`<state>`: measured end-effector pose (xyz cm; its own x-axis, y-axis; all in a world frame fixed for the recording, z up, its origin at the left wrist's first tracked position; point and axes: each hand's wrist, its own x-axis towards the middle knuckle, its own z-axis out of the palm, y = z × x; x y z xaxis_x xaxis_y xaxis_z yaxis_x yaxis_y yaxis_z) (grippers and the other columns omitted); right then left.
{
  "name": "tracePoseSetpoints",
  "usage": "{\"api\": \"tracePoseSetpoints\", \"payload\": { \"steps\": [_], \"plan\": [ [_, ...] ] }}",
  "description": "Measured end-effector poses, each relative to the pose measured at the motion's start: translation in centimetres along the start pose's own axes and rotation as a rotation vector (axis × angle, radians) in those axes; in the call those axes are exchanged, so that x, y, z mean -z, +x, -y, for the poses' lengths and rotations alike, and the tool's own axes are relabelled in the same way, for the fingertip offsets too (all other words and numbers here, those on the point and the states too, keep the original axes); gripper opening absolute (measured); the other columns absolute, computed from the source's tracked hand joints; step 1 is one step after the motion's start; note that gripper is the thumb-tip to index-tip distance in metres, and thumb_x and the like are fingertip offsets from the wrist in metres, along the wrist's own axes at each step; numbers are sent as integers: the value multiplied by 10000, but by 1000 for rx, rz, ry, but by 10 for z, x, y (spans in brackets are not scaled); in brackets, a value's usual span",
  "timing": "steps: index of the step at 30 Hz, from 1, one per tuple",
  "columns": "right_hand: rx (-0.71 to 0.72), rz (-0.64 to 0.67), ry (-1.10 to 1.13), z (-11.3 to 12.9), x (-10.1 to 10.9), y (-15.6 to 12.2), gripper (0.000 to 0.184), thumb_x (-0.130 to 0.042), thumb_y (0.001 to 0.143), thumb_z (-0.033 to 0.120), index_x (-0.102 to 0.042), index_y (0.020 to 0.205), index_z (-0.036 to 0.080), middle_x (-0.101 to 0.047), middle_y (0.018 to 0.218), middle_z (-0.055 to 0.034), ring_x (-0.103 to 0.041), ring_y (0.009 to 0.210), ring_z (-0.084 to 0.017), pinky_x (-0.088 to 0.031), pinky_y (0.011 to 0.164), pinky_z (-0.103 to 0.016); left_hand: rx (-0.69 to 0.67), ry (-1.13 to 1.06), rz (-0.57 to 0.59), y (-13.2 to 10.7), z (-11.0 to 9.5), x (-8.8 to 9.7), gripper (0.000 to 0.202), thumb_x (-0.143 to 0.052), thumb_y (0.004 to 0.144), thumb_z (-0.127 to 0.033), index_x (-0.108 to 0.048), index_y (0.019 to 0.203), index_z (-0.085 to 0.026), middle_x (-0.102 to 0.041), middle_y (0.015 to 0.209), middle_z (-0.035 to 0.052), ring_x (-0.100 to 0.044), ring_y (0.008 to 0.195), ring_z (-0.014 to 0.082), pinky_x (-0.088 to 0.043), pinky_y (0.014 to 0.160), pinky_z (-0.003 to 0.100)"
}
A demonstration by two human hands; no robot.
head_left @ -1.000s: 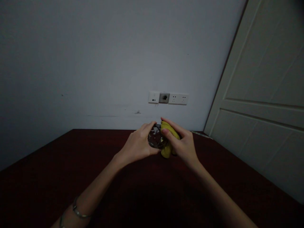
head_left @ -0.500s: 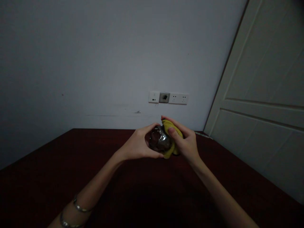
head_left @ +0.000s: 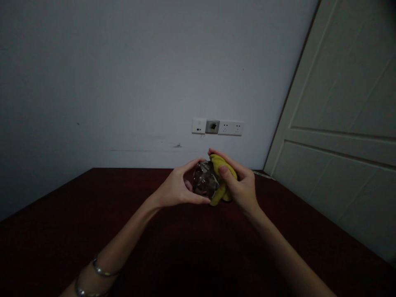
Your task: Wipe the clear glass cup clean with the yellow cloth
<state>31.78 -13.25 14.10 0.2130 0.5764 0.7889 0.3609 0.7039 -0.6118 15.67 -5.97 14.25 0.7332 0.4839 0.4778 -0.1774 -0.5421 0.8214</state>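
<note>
A small clear glass (head_left: 204, 182) with a faceted, shiny surface hangs in the air above the dark red table (head_left: 130, 231). My left hand (head_left: 175, 189) grips it from the left, thumb below and fingers curled over the top. My right hand (head_left: 239, 185) presses a yellow cloth (head_left: 222, 180) against the glass's right side, fingers closed on the cloth. Both hands sit close together near the middle of the view.
A white wall with a strip of sockets (head_left: 217, 127) stands behind the table. A pale panelled door (head_left: 340, 123) fills the right side. Silver bangles (head_left: 99, 272) circle my left wrist.
The glass has turned in my left hand, showing a different face. My right hand with the cloth has shifted slightly along its side. Both hands stay at about the same spot.
</note>
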Motion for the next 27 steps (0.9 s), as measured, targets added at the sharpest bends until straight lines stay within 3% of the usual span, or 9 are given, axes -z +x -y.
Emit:
{"api": "tracePoseSetpoints", "payload": {
  "steps": [4,9,11,13,17,19,21,24,27],
  "plan": [
    [-51,9,26,-2,1,2,331,-602,838,386,-652,1142,263,-663,1197,-24,-617,1116,-223,-490,981,-441,21,-77,-27,3,-4,-5,819,-836,525,-193,-473,1259,-179,-628,1177,106,-618,1052,271,-550,834,392],
    [313,104,-138,3,3,-3,388,-654,805,234,-621,1187,295,-605,1280,-16,-550,1209,-219,-414,1063,-451,33,-193,-113,9,-1,-9,732,-815,557,-211,-496,1210,-121,-599,1232,154,-610,1081,281,-517,892,388],
    [391,139,-168,5,3,-4,430,-671,786,202,-610,1200,299,-596,1290,-14,-538,1223,-223,-407,1071,-452,11,-170,-122,9,-1,-9,702,-804,574,-208,-504,1204,-125,-610,1220,144,-611,1082,277,-512,898,381],
    [335,106,-164,6,2,-3,398,-662,796,212,-624,1183,296,-610,1273,-12,-554,1204,-218,-424,1059,-436,14,-128,-133,7,-3,-8,698,-808,568,-202,-511,1195,-126,-621,1204,134,-619,1066,270,-520,883,372],
    [27,6,-95,5,2,1,316,-617,837,309,-649,1149,278,-669,1184,-24,-632,1095,-219,-504,970,-420,54,-55,-130,2,-10,-9,722,-830,544,-214,-512,1190,-149,-648,1152,96,-649,991,247,-551,807,349],
    [9,-18,-85,5,2,2,308,-606,845,314,-649,1148,279,-669,1185,-25,-634,1092,-219,-506,967,-425,48,-39,-118,2,-12,-10,685,-829,553,-230,-533,1167,-162,-660,1120,81,-654,968,237,-552,793,343],
    [144,5,-125,5,1,0,321,-624,833,261,-646,1153,285,-644,1227,-24,-601,1144,-217,-470,1012,-435,43,-34,-129,4,-12,-10,654,-821,567,-243,-547,1154,-154,-664,1095,86,-651,958,233,-546,796,342],
    [438,169,-194,6,1,-3,433,-673,782,166,-616,1195,284,-613,1269,-35,-532,1229,-231,-421,1059,-465,16,-41,-159,7,-7,-8,655,-809,568,-237,-547,1158,-129,-661,1080,105,-647,940,229,-537,791,332],
    [531,235,-211,4,1,-5,474,-681,767,131,-603,1211,277,-617,1261,-45,-518,1243,-235,-421,1059,-477,-4,25,-167,7,-2,-7,660,-792,575,-229,-538,1176,-130,-660,1068,101,-648,901,218,-536,752,317]
  ]
}}
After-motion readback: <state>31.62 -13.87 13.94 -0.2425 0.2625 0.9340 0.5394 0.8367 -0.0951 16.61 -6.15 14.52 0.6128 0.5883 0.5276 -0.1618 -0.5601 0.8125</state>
